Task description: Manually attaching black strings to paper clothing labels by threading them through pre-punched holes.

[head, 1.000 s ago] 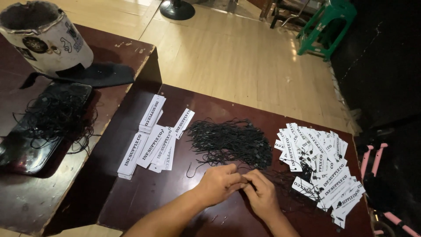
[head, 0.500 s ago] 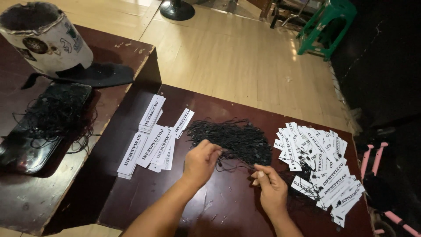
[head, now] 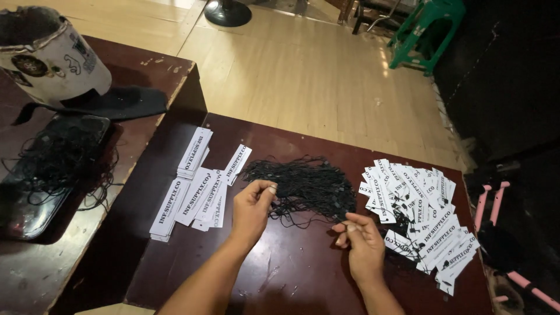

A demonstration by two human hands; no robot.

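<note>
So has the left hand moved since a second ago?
Yes. The left hand has shifted left and up, away from the right hand, to the left edge of the black string pile.

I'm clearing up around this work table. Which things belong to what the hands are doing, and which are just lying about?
In use:
left hand pinching the pile of thin black strings
right hand
white printed paper tags, strung heap
white tags, unstrung stacks

Lying about:
worn white bucket
green plastic stool
dark tray of tangled string

There is one view only, from the person's head, tilted steeply down and forward. It sits close over the dark table [head: 303, 274], with both hands near the bottom edge, the wooden floor [head: 303, 76] stretching beyond.
</note>
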